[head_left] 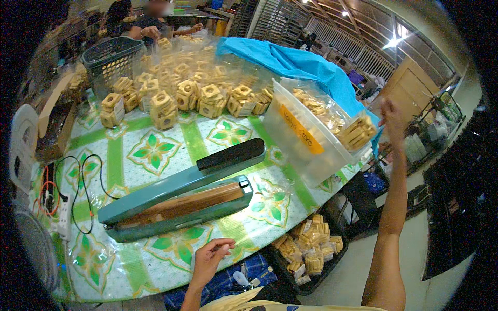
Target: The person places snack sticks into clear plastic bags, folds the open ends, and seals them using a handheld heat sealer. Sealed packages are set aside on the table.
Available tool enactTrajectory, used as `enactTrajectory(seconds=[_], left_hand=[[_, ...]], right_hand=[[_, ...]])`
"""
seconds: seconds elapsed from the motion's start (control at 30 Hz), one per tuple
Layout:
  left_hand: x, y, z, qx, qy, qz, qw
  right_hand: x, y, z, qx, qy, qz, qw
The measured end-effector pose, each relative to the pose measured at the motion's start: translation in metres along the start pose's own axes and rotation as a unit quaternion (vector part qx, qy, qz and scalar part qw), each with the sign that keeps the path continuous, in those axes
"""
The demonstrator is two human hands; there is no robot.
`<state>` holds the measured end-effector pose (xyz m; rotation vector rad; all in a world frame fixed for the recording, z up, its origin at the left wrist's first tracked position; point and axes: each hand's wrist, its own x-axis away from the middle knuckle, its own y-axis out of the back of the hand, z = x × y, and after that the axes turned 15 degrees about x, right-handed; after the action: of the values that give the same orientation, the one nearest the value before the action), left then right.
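My right hand (392, 118) is stretched out to the far right, blurred, with its fingers closed at the edge of a clear plastic bag of square, pale-yellow biscuits with round holes (358, 132). That bag is tilted over the right side of a translucent plastic bin (296, 136) with an orange label. My left hand (211, 255) hovers empty by the table's near edge, fingers loosely bent and thumb apart from them. In front of it lies a teal bag sealer (176, 194), its black-padded arm raised above the brown sealing strip.
Several bagged biscuit stacks (192, 93) crowd the table's far side beside a dark basket (114, 58). A blue sheet (290, 59) lies behind the bin. Cables and a power strip (63, 217) are at left. Below the table stands a black crate of bagged biscuits (311, 246). Another person (150, 28) works opposite.
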<state>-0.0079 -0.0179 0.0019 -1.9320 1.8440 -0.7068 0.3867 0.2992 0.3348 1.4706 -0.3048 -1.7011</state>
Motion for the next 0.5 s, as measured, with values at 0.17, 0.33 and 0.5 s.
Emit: enactTrajectory(seconds=[0.17,0.33,0.5], left_hand=[[0.005,-0.004,-0.006,-0.051,-0.023,-0.027,0.998],[0.007,-0.019,-0.024,-0.101,-0.118,0.015,0.988],[0.014,-0.018,-0.028,-0.171,-0.182,0.057,0.967]], right_hand=[[0.027,0.061,0.110,0.107,0.096,-0.058,0.988],[0.115,0.023,0.189,-0.018,0.174,0.143,0.974],[0.210,-0.045,0.250,-0.191,0.399,0.247,0.862]])
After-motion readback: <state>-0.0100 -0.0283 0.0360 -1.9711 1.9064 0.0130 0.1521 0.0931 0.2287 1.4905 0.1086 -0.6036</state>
